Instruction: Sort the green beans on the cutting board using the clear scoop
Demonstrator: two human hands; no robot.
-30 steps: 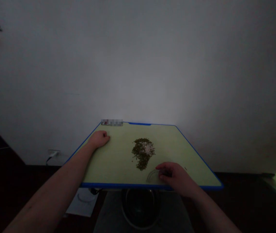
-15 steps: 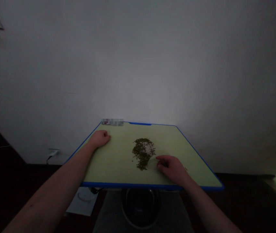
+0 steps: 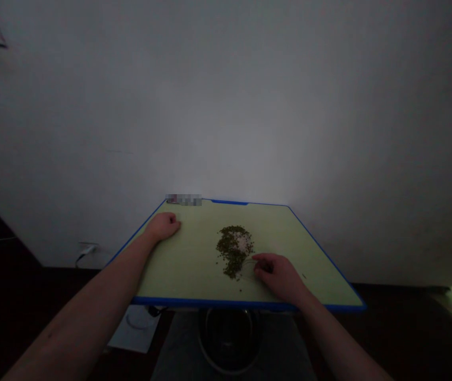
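Our right hand (image 3: 279, 274) nearest, fingers curled around small clear dish (image 3: 249, 268), its rim touching near edge of bean pile (image 3: 234, 250). Pile lies just beyond and left of that hand, long axis near-to-far. Our left hand (image 3: 163, 227) farther off, loosely closed, empty, resting on green board (image 3: 194, 264).

Small clear round dish (image 3: 248, 267), lying tilted at the near edge of a green bean pile (image 3: 233, 250), pale grains showing mid-pile

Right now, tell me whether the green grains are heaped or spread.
Heaped: the green grains lie in one loose pile on the board, few strays.
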